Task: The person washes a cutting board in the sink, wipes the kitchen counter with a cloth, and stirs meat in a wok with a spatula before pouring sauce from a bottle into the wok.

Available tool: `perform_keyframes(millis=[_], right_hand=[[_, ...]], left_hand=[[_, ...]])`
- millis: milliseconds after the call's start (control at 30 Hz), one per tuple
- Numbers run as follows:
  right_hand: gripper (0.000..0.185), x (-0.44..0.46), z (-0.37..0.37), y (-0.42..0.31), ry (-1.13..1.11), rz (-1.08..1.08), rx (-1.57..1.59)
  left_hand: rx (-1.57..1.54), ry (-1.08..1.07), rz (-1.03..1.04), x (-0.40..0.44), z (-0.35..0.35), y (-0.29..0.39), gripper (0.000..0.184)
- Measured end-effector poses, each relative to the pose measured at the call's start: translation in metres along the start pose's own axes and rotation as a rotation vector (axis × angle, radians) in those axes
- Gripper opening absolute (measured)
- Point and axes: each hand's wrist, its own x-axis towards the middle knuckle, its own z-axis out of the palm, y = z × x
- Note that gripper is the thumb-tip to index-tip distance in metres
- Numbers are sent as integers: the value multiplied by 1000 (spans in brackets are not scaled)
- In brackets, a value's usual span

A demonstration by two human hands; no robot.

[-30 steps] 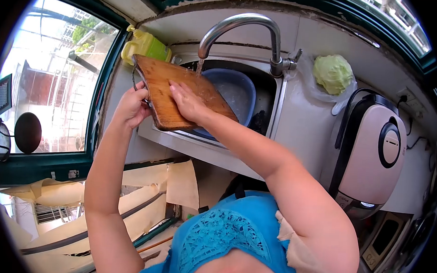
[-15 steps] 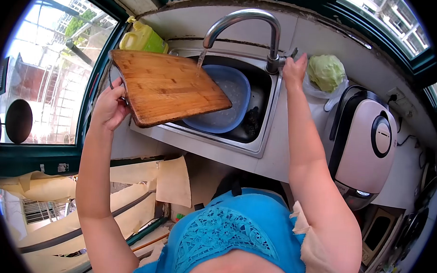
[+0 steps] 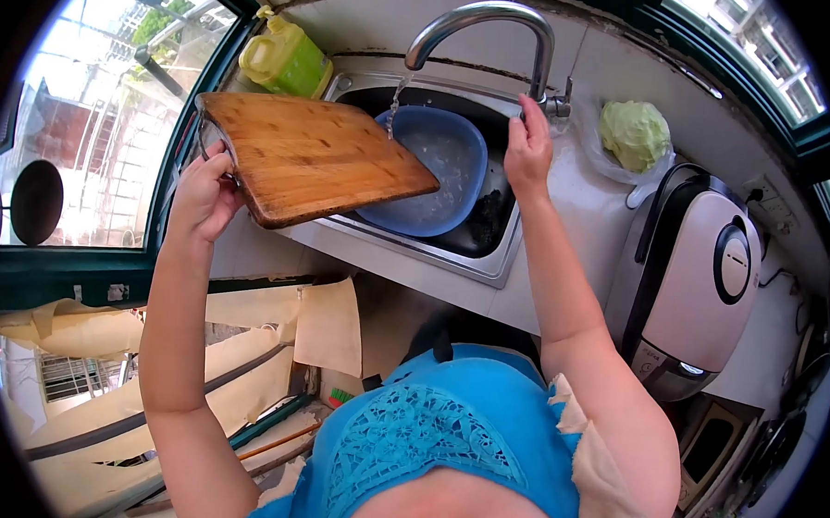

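Note:
My left hand (image 3: 207,194) grips the metal handle of a wet wooden cutting board (image 3: 313,162), which is tilted over the left part of the sink (image 3: 500,268). My right hand (image 3: 529,151) is raised over the sink's right edge, just below the faucet base, with its fingers apart and nothing in it. A thin stream of water falls from the curved faucet (image 3: 486,12) beside the board's upper right edge. Under it sits a blue basin (image 3: 455,187) with water in it, partly hidden by the board.
A yellow-green jug (image 3: 287,59) stands behind the sink at the left, near the window. To the right lie a cabbage (image 3: 633,136) on a plastic bag and a pink and black appliance (image 3: 701,281). Something dark rests in the sink beside the basin.
My right hand left the board, went to the faucet handle, and has now moved back left and down from it. The board has swung left, still in my left hand. The water stream looks thinner.

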Motion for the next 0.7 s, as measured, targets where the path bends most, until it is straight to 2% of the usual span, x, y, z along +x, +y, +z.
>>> perform_keyframes(millis=[33, 67, 133, 233, 267, 333, 400, 467, 533, 567, 600, 633, 700], right_hand=[[36, -24, 15, -16, -305, 73, 295], [40, -48, 29, -39, -536, 69, 409], [45, -71, 45, -73, -875, -77, 456], [50, -54, 86, -19, -906, 129, 412], [51, -43, 92, -9, -884, 483, 534], [50, -23, 101, -15, -879, 697, 504], [48, -18, 116, -41, -862, 520, 450], [48, -18, 115, -62, -855, 164, 323], [47, -31, 96, -81, -824, -199, 239], [48, -32, 89, -64, -822, -194, 104], [53, -25, 78, -52, -930, 158, -244], [59, -26, 79, -16, -1069, 486, -736], [66, -50, 61, 17, -1012, 543, -746]], left_hand=[[-9, 13, 2, 4, 4, -1, 37], [-16, 26, 1, 9, 6, -2, 37], [-28, 45, 1, 19, 4, -1, 36], [-54, 55, 42, 20, 2, 5, 36], [-54, 59, 54, 17, 2, 9, 35], [-51, 63, 69, 12, 1, 15, 34], [-71, 90, 90, 13, -3, 21, 30], [-103, 191, 61, 15, -10, 24, 28], [-123, 190, 67, 5, -12, 29, 29], [-138, 189, 71, -1, -12, 31, 30], [-110, 165, 79, -10, -11, 29, 30], [-76, 135, 90, -20, -9, 29, 31], [-48, 77, 109, -31, -10, 31, 35]])
